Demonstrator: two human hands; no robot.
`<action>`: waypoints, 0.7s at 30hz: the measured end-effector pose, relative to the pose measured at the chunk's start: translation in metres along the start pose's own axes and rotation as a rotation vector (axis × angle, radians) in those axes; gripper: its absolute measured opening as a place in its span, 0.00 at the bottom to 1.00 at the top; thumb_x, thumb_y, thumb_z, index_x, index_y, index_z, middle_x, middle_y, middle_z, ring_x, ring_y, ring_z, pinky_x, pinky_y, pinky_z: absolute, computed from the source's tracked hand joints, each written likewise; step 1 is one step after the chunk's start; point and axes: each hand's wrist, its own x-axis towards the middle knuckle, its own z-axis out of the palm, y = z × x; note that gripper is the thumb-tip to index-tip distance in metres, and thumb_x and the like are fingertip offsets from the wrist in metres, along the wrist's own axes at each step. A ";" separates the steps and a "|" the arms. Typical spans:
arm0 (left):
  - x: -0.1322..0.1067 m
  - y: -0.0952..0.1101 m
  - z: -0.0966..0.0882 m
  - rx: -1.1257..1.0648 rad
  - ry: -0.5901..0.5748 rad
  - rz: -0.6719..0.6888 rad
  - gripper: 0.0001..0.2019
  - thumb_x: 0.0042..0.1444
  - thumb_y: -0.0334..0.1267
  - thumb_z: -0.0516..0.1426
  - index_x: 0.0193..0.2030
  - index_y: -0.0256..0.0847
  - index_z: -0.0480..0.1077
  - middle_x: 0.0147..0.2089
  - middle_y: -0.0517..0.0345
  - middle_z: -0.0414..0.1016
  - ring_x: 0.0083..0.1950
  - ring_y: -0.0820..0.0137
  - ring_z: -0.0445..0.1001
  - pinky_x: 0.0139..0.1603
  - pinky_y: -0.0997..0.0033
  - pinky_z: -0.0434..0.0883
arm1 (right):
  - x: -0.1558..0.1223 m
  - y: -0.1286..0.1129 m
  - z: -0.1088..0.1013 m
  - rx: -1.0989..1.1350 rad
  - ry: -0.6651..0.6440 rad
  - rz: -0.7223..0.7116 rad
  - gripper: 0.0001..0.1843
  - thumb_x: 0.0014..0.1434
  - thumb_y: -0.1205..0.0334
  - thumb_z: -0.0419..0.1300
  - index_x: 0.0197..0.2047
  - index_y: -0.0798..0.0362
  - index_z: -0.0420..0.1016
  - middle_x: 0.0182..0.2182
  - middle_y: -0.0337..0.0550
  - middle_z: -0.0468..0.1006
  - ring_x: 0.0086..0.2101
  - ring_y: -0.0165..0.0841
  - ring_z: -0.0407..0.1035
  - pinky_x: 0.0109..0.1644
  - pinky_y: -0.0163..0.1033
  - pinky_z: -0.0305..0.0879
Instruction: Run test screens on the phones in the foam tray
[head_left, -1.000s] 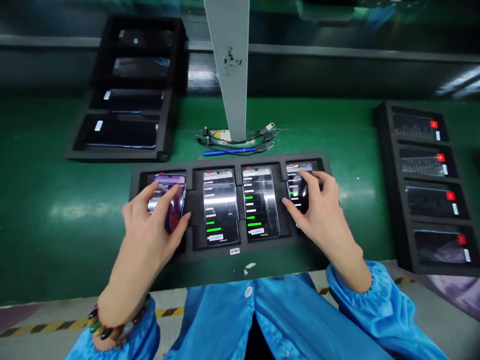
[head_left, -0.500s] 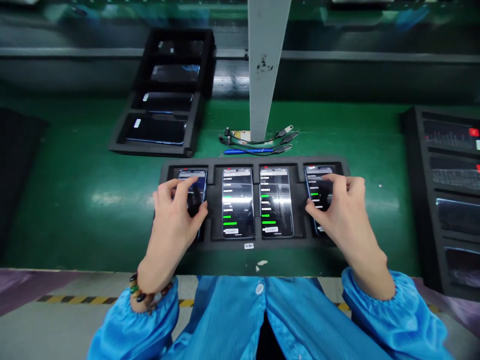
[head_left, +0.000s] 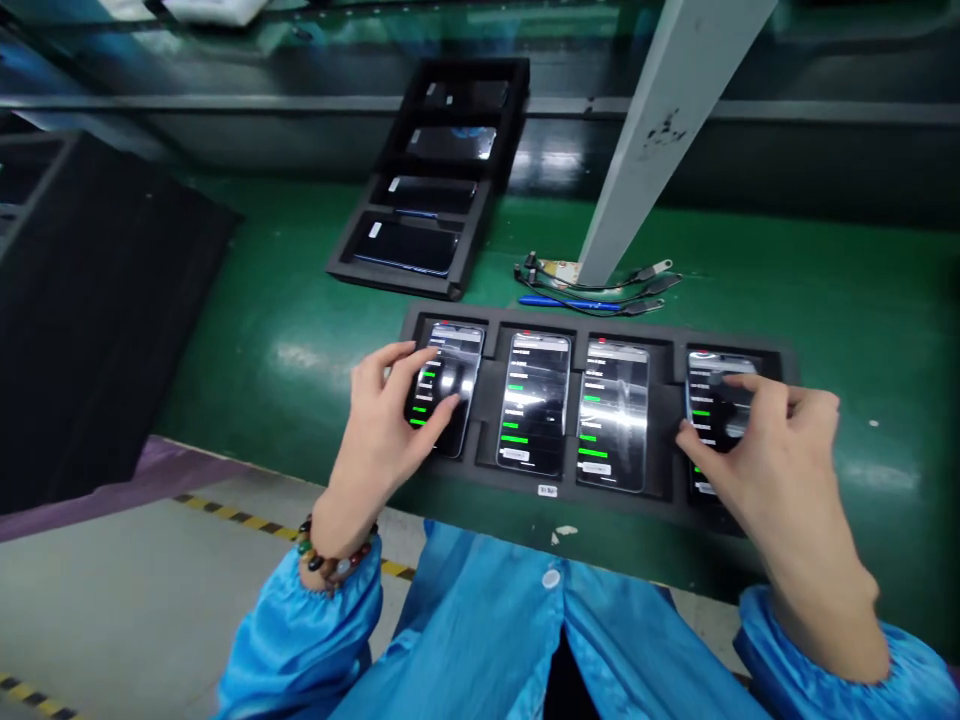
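Pointing away, long axes crossing the tray [head_left: 489,415], outer phones [head_left: 444,382] lie under half-open hands [head_left: 382,425] gripping nothing.

Four lit phones [head_left: 534,405], four dark phones [head_left: 409,246] behind, three cables [head_left: 661,285], one blue pen [head_left: 566,303]

At nine o'clock in the black tray [head_left: 491,400] before me, I see one slim phone [head_left: 459,370] lying face-up, its top toward one o'clock; its twin [head_left: 712,412] lies face-up at three. Both lit screens, partly covered, show me white text and green bars on black.
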 end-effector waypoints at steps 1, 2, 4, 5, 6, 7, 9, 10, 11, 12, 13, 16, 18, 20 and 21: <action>0.000 0.005 0.004 0.027 -0.019 0.016 0.27 0.71 0.48 0.64 0.73 0.47 0.69 0.73 0.40 0.69 0.75 0.45 0.70 0.75 0.37 0.74 | 0.001 -0.002 -0.003 0.007 0.005 -0.001 0.37 0.65 0.43 0.64 0.70 0.53 0.69 0.55 0.62 0.65 0.60 0.63 0.64 0.56 0.69 0.77; 0.000 0.011 0.009 0.050 -0.030 0.012 0.28 0.71 0.47 0.64 0.74 0.47 0.68 0.74 0.39 0.68 0.75 0.43 0.69 0.76 0.34 0.73 | 0.001 -0.004 -0.006 0.011 0.007 -0.001 0.36 0.65 0.44 0.65 0.70 0.53 0.68 0.55 0.61 0.65 0.60 0.62 0.65 0.56 0.68 0.77; 0.002 0.023 0.015 0.072 -0.037 -0.038 0.30 0.70 0.47 0.64 0.76 0.49 0.67 0.76 0.39 0.67 0.76 0.41 0.68 0.75 0.32 0.74 | 0.001 -0.007 -0.015 0.006 0.005 0.007 0.35 0.65 0.47 0.66 0.70 0.53 0.67 0.56 0.61 0.66 0.59 0.58 0.65 0.57 0.66 0.78; 0.004 0.027 0.016 0.077 -0.042 -0.059 0.30 0.70 0.47 0.64 0.76 0.49 0.66 0.76 0.39 0.66 0.76 0.40 0.68 0.74 0.30 0.75 | -0.001 -0.009 -0.020 0.001 0.002 0.011 0.35 0.65 0.48 0.66 0.70 0.52 0.67 0.56 0.60 0.66 0.58 0.57 0.66 0.57 0.65 0.78; 0.006 0.031 0.017 0.083 -0.056 -0.074 0.31 0.70 0.47 0.64 0.77 0.49 0.66 0.76 0.38 0.66 0.75 0.38 0.69 0.72 0.28 0.76 | -0.002 -0.010 -0.024 -0.005 0.002 0.012 0.34 0.65 0.49 0.67 0.69 0.52 0.66 0.56 0.60 0.67 0.57 0.56 0.67 0.57 0.64 0.78; 0.007 0.034 0.018 0.093 -0.073 -0.081 0.31 0.70 0.48 0.64 0.77 0.49 0.66 0.76 0.38 0.66 0.75 0.37 0.69 0.70 0.26 0.77 | -0.005 -0.010 -0.027 -0.010 0.004 0.011 0.33 0.65 0.50 0.67 0.69 0.52 0.66 0.56 0.59 0.67 0.57 0.55 0.67 0.57 0.64 0.78; 0.010 0.036 0.019 0.112 -0.098 -0.081 0.33 0.69 0.48 0.64 0.78 0.48 0.65 0.76 0.36 0.66 0.74 0.33 0.69 0.65 0.24 0.79 | -0.010 -0.010 -0.029 -0.016 0.000 0.005 0.31 0.66 0.51 0.67 0.67 0.51 0.66 0.55 0.58 0.67 0.56 0.55 0.68 0.56 0.64 0.79; 0.012 0.036 0.019 0.115 -0.103 -0.077 0.34 0.69 0.49 0.64 0.79 0.48 0.65 0.76 0.35 0.66 0.73 0.31 0.69 0.63 0.24 0.80 | -0.013 -0.010 -0.029 -0.020 -0.005 0.005 0.29 0.66 0.52 0.67 0.66 0.50 0.66 0.55 0.58 0.67 0.55 0.55 0.68 0.56 0.64 0.79; 0.013 0.036 0.020 0.111 -0.106 -0.075 0.34 0.69 0.49 0.63 0.80 0.50 0.64 0.76 0.36 0.66 0.73 0.31 0.70 0.61 0.24 0.81 | -0.015 -0.010 -0.029 -0.022 -0.015 0.008 0.28 0.67 0.52 0.66 0.66 0.50 0.67 0.54 0.58 0.67 0.55 0.55 0.69 0.55 0.64 0.80; 0.014 0.035 0.021 0.103 -0.111 -0.077 0.34 0.70 0.49 0.62 0.80 0.53 0.63 0.75 0.37 0.67 0.72 0.31 0.70 0.59 0.26 0.82 | -0.018 -0.010 -0.028 -0.020 -0.024 0.010 0.27 0.68 0.53 0.65 0.66 0.50 0.67 0.54 0.58 0.67 0.56 0.55 0.69 0.55 0.64 0.80; 0.016 0.035 0.021 0.092 -0.120 -0.085 0.34 0.71 0.50 0.61 0.81 0.55 0.62 0.74 0.38 0.67 0.72 0.31 0.70 0.57 0.28 0.83 | -0.020 -0.012 -0.027 -0.014 -0.025 0.011 0.26 0.69 0.53 0.64 0.66 0.51 0.67 0.54 0.58 0.67 0.56 0.56 0.69 0.55 0.64 0.80; 0.021 0.036 0.017 0.076 -0.144 -0.133 0.31 0.71 0.51 0.60 0.79 0.61 0.62 0.72 0.43 0.69 0.71 0.33 0.71 0.51 0.32 0.83 | -0.023 -0.025 -0.022 0.051 0.033 -0.018 0.22 0.73 0.54 0.62 0.66 0.51 0.67 0.56 0.58 0.66 0.58 0.55 0.70 0.59 0.65 0.79; 0.024 0.039 0.009 0.078 -0.134 -0.167 0.31 0.70 0.52 0.60 0.78 0.61 0.63 0.71 0.44 0.69 0.70 0.34 0.73 0.50 0.32 0.83 | -0.024 -0.042 -0.016 0.125 0.052 -0.069 0.22 0.74 0.53 0.62 0.66 0.50 0.67 0.58 0.59 0.66 0.60 0.54 0.70 0.63 0.64 0.78; 0.023 0.043 0.000 0.098 -0.132 -0.202 0.32 0.70 0.53 0.61 0.78 0.59 0.62 0.73 0.42 0.67 0.67 0.35 0.75 0.48 0.32 0.83 | -0.023 -0.062 -0.007 0.173 0.013 -0.130 0.24 0.74 0.53 0.63 0.67 0.51 0.66 0.60 0.60 0.66 0.61 0.54 0.70 0.62 0.62 0.79; 0.021 0.045 -0.004 0.118 -0.141 -0.218 0.33 0.69 0.53 0.61 0.78 0.57 0.62 0.73 0.42 0.67 0.66 0.36 0.76 0.47 0.33 0.83 | -0.022 -0.072 -0.001 0.169 -0.013 -0.155 0.24 0.74 0.53 0.63 0.67 0.52 0.66 0.59 0.61 0.66 0.60 0.55 0.70 0.59 0.62 0.80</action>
